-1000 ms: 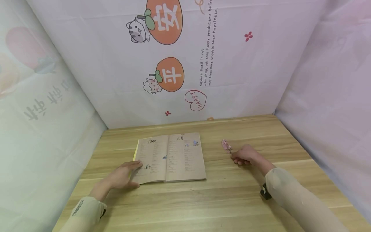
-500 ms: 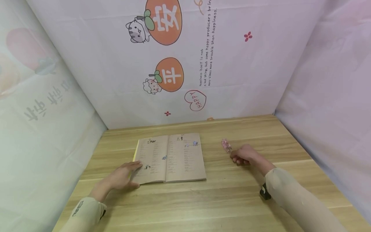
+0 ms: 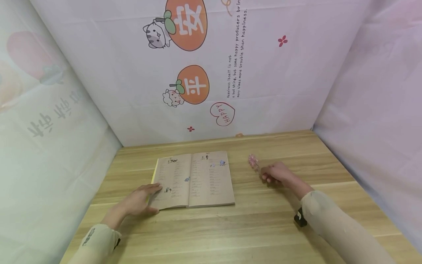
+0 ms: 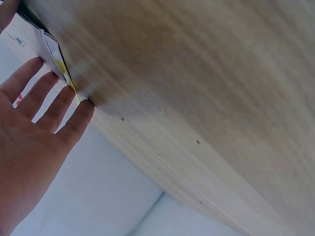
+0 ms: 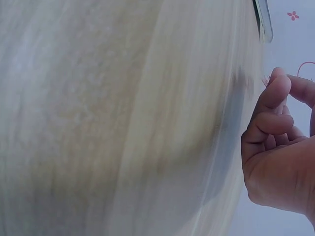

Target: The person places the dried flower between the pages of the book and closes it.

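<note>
An open book (image 3: 211, 183) lies flat on the table, its two pages showing small text and little cartoon drawings. My left hand (image 3: 140, 200) rests on the book's left page edge with fingers extended; in the left wrist view the fingertips (image 4: 66, 93) touch that edge. To the right of the book, my right hand (image 3: 275, 173) pinches the lower end of a slim pink flower sprig (image 3: 253, 162) between thumb and fingers, the other fingers curled. The sprig's blossom end points up and left, away from the book. In the right wrist view the hand (image 5: 280, 142) mostly hides it.
The wooden table (image 3: 204, 234) is bounded by a white printed cloth wall (image 3: 263, 91) behind and by cloth walls at left and right. A dark wrist strap (image 3: 300, 218) sits at the right sleeve.
My right hand has shifted slightly to the left and up, carrying the pink flower sprig toward the book. The left hand and the book have stayed in place.
</note>
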The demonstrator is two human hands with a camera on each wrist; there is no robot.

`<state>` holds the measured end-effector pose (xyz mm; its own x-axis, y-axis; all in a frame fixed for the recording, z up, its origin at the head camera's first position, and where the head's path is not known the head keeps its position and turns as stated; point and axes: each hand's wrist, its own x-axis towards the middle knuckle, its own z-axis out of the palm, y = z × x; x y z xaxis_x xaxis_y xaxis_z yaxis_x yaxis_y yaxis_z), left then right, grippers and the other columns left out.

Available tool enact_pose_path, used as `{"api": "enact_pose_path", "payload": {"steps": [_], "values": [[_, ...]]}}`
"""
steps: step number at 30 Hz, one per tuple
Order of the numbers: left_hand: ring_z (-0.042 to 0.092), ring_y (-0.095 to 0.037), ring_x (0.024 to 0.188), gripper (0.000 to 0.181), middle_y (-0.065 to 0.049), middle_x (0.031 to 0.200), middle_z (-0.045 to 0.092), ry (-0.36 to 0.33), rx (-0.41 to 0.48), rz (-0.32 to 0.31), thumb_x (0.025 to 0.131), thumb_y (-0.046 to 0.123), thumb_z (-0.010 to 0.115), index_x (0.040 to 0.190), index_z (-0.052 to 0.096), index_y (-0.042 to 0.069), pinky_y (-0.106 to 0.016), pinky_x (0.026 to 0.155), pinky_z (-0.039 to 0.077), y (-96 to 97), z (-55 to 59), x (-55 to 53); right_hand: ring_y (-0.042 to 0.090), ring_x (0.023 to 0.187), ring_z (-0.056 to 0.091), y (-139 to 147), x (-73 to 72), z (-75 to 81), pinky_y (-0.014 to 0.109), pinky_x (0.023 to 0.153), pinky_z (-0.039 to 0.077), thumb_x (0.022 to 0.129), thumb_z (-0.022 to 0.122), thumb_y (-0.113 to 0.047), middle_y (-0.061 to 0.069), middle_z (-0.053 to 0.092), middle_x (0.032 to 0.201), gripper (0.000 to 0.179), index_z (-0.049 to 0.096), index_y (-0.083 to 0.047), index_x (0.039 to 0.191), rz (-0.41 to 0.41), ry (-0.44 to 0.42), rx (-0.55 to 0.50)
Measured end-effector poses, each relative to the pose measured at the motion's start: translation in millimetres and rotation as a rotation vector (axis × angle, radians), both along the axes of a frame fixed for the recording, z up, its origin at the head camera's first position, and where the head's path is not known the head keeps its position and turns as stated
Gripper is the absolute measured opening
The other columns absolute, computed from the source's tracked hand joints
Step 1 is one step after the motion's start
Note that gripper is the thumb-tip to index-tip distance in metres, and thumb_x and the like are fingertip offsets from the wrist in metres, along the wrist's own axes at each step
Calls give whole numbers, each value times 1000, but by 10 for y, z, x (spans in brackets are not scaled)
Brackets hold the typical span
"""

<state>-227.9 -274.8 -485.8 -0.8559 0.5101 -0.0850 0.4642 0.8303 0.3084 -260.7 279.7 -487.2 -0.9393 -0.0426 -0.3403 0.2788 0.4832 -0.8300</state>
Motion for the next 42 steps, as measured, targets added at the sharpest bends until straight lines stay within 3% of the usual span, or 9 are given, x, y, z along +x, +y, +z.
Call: {"api": "enact_pose_path", "payload": {"steps": [10, 21, 33, 42], "values": [[40, -45, 142, 88, -15, 158, 41, -5, -5, -6, 75, 41, 84, 147, 49, 6, -61, 117, 34, 0, -10, -19, 5, 55, 52, -49, 3, 54, 20, 47, 37, 99, 57, -27, -5, 68, 73, 33, 67, 4, 103, 18, 29, -64], [39, -44, 143, 88, -13, 159, 39, -18, -9, 8, 75, 42, 84, 148, 48, 8, -61, 117, 33, 3, -17, -32, 3, 56, 55, -84, -20, 60, 18, 48, 39, 99, 60, -27, -3, 69, 76, 30, 65, 2, 100, 20, 34, -140], [39, -45, 142, 87, -14, 159, 40, -17, -14, 7, 75, 42, 84, 147, 49, 7, -62, 116, 34, 11, 12, -5, 7, 66, 57, -144, -1, 149, 23, 56, 46, 100, 59, -32, -1, 68, 84, 38, 64, 3, 114, 48, 65, -169], [39, -46, 143, 87, -14, 159, 40, -29, -11, 15, 75, 42, 84, 147, 49, 8, -63, 116, 34, 7, 9, -15, 11, 71, 60, -176, -14, 148, 24, 60, 48, 100, 59, -28, 8, 69, 91, 43, 61, 9, 120, 44, 117, -114]]}}
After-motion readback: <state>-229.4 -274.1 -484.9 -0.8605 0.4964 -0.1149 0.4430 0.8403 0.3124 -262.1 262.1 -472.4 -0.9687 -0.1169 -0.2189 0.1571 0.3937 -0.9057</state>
